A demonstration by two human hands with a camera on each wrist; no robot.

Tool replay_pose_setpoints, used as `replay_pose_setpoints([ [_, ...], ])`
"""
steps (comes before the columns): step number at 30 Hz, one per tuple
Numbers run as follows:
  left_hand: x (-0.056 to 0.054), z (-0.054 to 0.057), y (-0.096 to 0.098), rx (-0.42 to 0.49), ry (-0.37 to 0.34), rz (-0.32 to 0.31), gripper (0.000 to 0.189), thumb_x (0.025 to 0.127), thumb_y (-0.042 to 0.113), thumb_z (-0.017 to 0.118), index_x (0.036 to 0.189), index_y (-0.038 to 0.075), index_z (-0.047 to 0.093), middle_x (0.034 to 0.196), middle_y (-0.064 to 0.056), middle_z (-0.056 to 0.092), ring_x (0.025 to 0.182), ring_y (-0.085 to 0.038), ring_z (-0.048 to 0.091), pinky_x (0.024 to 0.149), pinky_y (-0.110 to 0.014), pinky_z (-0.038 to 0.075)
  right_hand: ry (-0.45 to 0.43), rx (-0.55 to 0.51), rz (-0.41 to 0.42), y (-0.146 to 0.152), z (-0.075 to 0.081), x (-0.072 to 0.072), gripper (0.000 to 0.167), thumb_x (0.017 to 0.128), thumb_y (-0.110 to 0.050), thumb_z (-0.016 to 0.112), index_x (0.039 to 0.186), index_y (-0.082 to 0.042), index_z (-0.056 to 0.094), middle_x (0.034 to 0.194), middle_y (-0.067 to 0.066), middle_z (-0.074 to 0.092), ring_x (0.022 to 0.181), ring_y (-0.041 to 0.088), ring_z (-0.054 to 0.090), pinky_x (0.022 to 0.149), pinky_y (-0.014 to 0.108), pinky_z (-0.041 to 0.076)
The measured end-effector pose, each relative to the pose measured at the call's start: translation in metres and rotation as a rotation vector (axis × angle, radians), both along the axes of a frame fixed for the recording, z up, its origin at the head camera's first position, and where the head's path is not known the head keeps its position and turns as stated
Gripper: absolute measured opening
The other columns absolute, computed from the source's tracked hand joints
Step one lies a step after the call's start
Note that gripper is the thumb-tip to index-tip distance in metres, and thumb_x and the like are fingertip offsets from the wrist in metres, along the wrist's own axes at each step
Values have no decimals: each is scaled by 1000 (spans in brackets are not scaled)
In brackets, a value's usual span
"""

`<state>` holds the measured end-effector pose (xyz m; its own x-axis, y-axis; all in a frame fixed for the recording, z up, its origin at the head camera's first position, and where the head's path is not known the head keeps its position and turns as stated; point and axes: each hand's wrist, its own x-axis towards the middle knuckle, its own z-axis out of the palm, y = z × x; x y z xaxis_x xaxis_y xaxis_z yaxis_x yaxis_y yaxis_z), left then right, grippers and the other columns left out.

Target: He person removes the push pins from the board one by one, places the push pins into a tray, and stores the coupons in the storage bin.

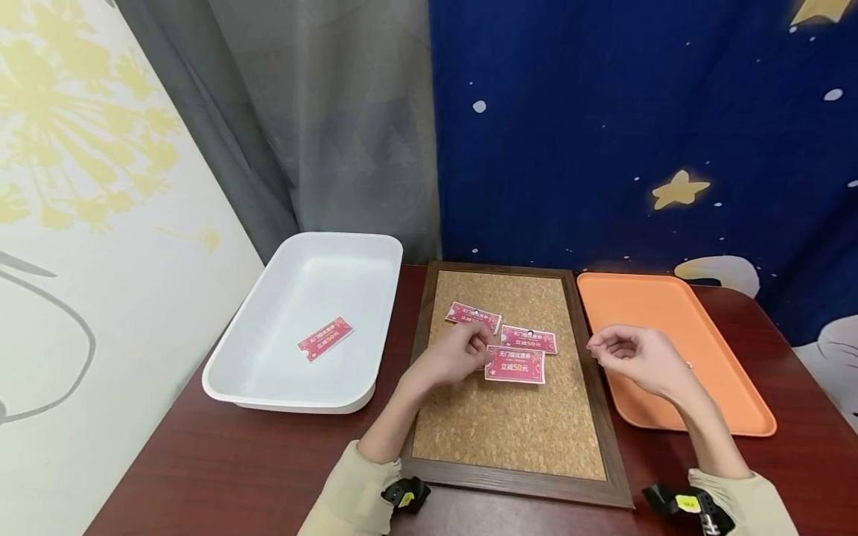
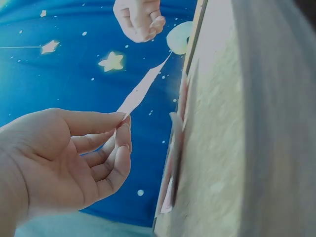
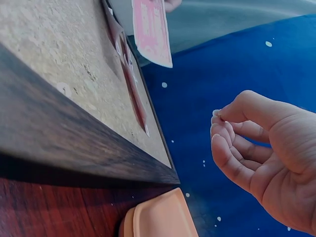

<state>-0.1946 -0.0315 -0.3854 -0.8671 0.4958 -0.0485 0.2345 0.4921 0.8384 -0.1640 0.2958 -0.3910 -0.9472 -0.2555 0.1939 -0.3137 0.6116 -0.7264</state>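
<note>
left hand [image 1: 459, 354] pinches a coupon [image 1: 515, 365] by one end over the corkboard [image 1: 509, 439], so i'd lower it flat without covering the other coupons [image 1: 529, 342]; right hand's [image 1: 639, 359] fingertips are bunched, can't tell around what

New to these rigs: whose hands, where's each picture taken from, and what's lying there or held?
No machine here: a person's two bare hands work. The widest picture comes from a head-worn camera; the others from each wrist. The left hand pinches a pink coupon above a framed corkboard, where more coupons lie. The right hand touches thumb to fingertips; anything tiny between them I can't make out. Also on the table are a white tub with one coupon inside and an orange tray.
</note>
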Motion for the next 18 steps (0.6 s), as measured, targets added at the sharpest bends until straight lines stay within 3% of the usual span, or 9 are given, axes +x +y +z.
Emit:
replay_pose_setpoints([
  [10, -2, 7, -38, -21, 106, 56, 8, 100, 7, 68, 106, 3, 71, 84, -2, 63, 68, -9, 52, 65, -24, 44, 17, 26, -41, 12, 0, 0, 10, 96, -2, 74, 105, 2, 75, 92, 6, 77, 81, -2, 68, 72, 14, 54],
  [18, -4, 16, -75, 1, 161, 137, 10, 98, 4, 68, 108, 1, 71, 93, -9, 70, 80, -13, 62, 77, -29, 52, 63, -13, -48, 22, -1, 2, 12, 97, 0, 71, 107, 4, 75, 94, -14, 75, 80, 1, 71, 70, 14, 54],
])
